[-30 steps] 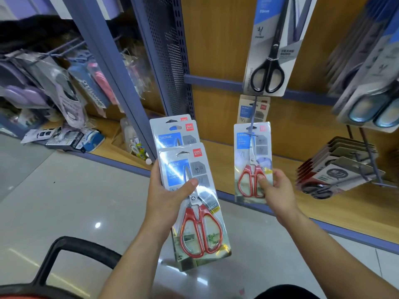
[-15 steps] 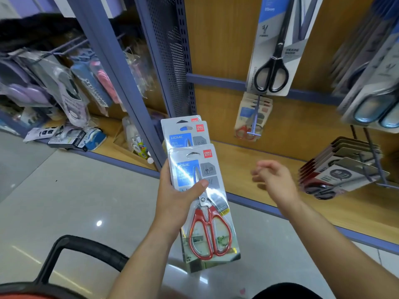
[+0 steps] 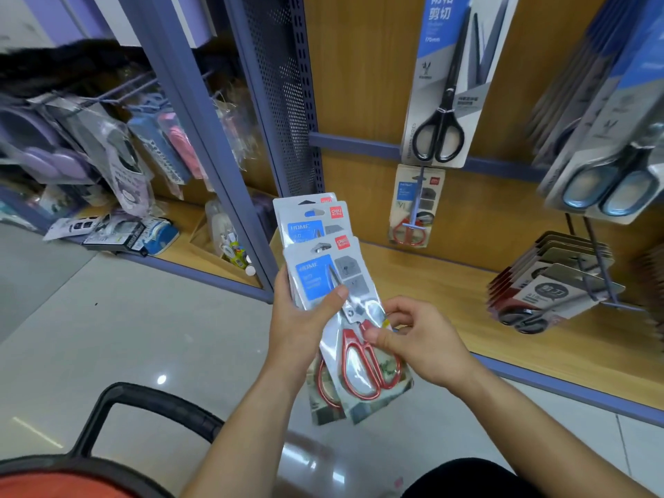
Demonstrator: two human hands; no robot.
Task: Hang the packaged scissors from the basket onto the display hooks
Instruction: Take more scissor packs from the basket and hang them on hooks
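Wooden display shelf w/ blue-grey metal frame (image 3: pixel 359 84) stands in front of both hands. Black plastic basket handle (image 3: pixel 143 400) is below-left of the left hand (image 3: pixel 298 325). This hand grips a fanned stack of clear packs w/ red-handled scissors (image 3: pixel 323 253), thumb across the front one. The right hand (image 3: pixel 420 339), just beside it, pinches the front pack's lower part, thumb on the red handle. One hung pack (image 3: pixel 433 199) is on a thin metal hook (image 3: pixel 418 195), above the right hand, well apart.
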